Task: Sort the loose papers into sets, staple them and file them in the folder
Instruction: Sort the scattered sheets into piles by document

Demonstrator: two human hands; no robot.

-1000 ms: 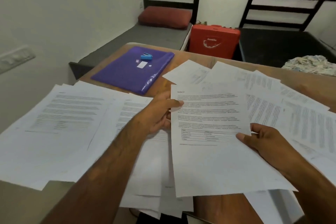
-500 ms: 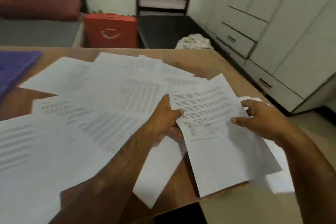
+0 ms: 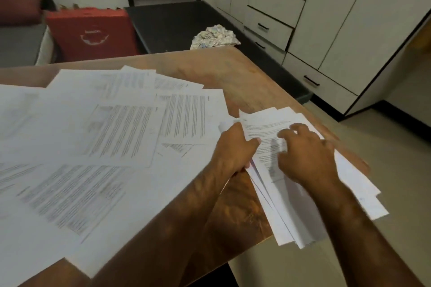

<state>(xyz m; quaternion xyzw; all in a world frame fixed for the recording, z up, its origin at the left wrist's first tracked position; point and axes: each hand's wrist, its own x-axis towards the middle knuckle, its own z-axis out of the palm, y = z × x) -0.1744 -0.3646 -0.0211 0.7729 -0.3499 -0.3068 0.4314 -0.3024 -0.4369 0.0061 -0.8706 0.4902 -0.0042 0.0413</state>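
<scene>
While the loose papers [image 3: 116,128] are still lying fanned across the table [image 3: 233,70] at the frame's left and centre, the left hand [image 3: 235,147] is pinching the edge of a stack [image 3: 291,212] at lower right, where the sheet [image 3: 263,128] held up a moment ago is now resting. The right hand [image 3: 305,154] is pressing on top, fingers spread. One set is seemingly growing; the folder is sitting out of view.

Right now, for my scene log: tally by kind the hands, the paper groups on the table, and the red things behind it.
Hands: 2, left hand and right hand
Paper groups: 2, gathered stack and loose spread
Red things: 2, red case and red cushion
Total: 6
</scene>
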